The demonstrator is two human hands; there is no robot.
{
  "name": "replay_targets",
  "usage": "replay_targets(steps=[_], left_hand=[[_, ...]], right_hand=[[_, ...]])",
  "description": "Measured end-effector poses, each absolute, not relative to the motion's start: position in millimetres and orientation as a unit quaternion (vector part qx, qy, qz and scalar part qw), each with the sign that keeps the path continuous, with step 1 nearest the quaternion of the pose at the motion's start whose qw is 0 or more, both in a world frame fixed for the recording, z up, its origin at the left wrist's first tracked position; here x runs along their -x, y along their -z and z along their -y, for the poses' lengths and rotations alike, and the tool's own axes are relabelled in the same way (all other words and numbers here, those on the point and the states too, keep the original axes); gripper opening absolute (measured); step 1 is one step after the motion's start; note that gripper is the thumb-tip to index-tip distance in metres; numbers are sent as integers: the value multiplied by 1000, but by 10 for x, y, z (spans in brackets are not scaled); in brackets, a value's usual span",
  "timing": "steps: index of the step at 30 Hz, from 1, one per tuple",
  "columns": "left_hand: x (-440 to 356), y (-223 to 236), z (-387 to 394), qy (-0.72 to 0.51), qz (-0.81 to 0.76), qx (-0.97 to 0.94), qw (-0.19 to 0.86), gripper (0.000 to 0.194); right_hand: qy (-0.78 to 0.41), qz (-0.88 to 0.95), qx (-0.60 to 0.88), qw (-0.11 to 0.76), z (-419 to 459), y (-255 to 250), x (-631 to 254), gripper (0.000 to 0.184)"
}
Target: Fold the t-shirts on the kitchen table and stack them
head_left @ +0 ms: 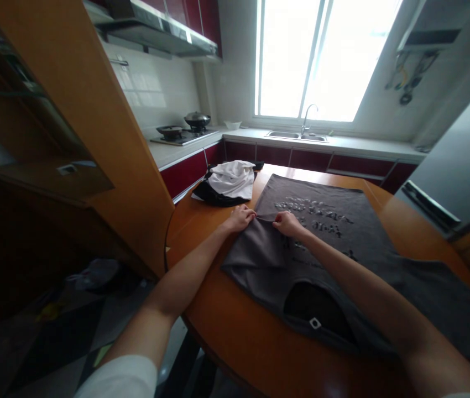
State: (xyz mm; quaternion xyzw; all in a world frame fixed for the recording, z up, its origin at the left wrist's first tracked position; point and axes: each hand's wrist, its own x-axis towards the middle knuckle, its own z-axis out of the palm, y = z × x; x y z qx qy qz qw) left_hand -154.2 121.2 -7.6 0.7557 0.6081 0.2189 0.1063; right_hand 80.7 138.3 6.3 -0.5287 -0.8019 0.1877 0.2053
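Note:
A dark grey T-shirt (378, 260) with raised dark lettering on its front lies spread on the round wooden table (218, 326). Its neck opening, with a small white diamond-shaped tag inside, faces me. The sleeve on the left lies folded inward over the body. My left hand (241, 217) is closed on the shirt's left edge, its fingertips partly hidden. Just to the right, my right hand (288, 224) pinches the edge of the folded sleeve. A short ridge of cloth runs between the two hands. On the right, the other sleeve lies stretched out towards the table's edge.
Behind my left hand, a pile of black and white clothes (230, 182) sits on the table. A wooden cabinet (131, 166) stands close on the left, and a fridge (459, 143) on the right. Farther back are a stove (185, 137) with pans and a sink (297, 136).

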Motion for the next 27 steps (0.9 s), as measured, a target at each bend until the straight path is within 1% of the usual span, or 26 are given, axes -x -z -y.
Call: replay_targets(steps=[2, 4, 9, 12, 13, 15, 17, 19, 21, 23, 25, 27], left_hand=[[1569, 53, -1200, -197, -635, -740, 106, 36], [1596, 37, -1194, -189, -646, -732, 110, 38], [1598, 35, -1180, -171, -649, -736, 95, 32], [1549, -7, -1154, -203, -647, -732, 70, 32], [1525, -28, -1145, -227, -634, -737, 61, 30], [1466, -65, -1127, -275, -581, -764, 52, 29], [1394, -77, -1107, -288, -513, -806, 66, 32], [1321, -56, -1079, -253, -474, -839, 83, 39], [1259, -17, -1043, -176, -479, -854, 101, 49], [1221, 19, -1006, -93, -503, -851, 118, 59], [1204, 37, -978, -41, -518, -845, 127, 65], [1200, 33, -961, -26, -524, -842, 124, 67]], right_hand=[[-205, 792, 534, 213, -1447, -111, -742, 14], [-220, 782, 539, 223, -1501, -165, -699, 21], [-218, 766, 561, 224, -1516, -159, -721, 29], [-193, 761, 581, 215, -1446, -97, -792, 35], [-180, 759, 586, 219, -1410, -92, -819, 35], [-160, 763, 581, 232, -1305, -117, -881, 28], [-155, 794, 542, 227, -1129, -175, -957, 21], [-159, 844, 473, 195, -876, -238, -1049, 15], [-156, 890, 400, 153, -580, -280, -1151, 11], [-141, 921, 344, 115, -306, -287, -1253, 14], [-108, 938, 316, 91, -113, -260, -1340, 14], [-65, 945, 308, 85, -20, -209, -1399, 9]])
